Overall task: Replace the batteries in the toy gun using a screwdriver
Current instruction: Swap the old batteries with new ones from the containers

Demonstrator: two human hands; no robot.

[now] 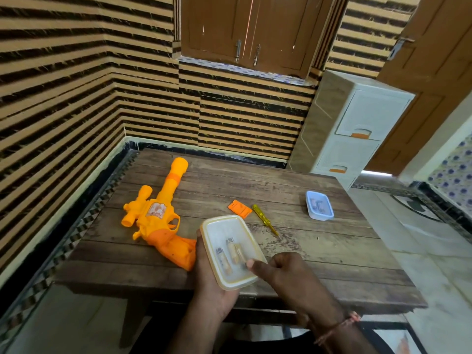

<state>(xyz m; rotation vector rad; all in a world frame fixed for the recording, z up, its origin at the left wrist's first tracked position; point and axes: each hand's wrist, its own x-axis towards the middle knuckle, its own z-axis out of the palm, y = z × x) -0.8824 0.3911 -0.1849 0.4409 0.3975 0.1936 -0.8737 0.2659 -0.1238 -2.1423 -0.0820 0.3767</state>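
I see an orange and yellow plastic toy gun (pixel 158 215) lying flat on a wood-plank table (pixel 319 251), at about nine o'clock from my hands. Its long barrel points away toward twelve o'clock and its darker orange grip touches my left hand (pixel 209 274). A pale sticker sits on the gun's side; I cannot read any writing on it.

My left hand cradles a translucent rectangular plastic box with a cream rim (pixel 231 249) from beneath, fingers curled up around its left edge. Three small cylindrical batteries (pixel 231 254) lie inside, blurred through the lid; no brand is legible. My right hand (pixel 283 272) is loosely fisted at the box's four o'clock corner, thumb tip pressing on the lid's rim. A thread bracelet (pixel 337 328) wraps that wrist.

Just beyond the box, at twelve o'clock, lies a small orange plastic battery cover (pixel 239 207). Beside it, toward one o'clock, a yellow-handled screwdriver (pixel 264 219) lies with its tip toward me. Further off at two o'clock sits a small pale blue plastic tray (pixel 319 205) holding items I cannot make out.
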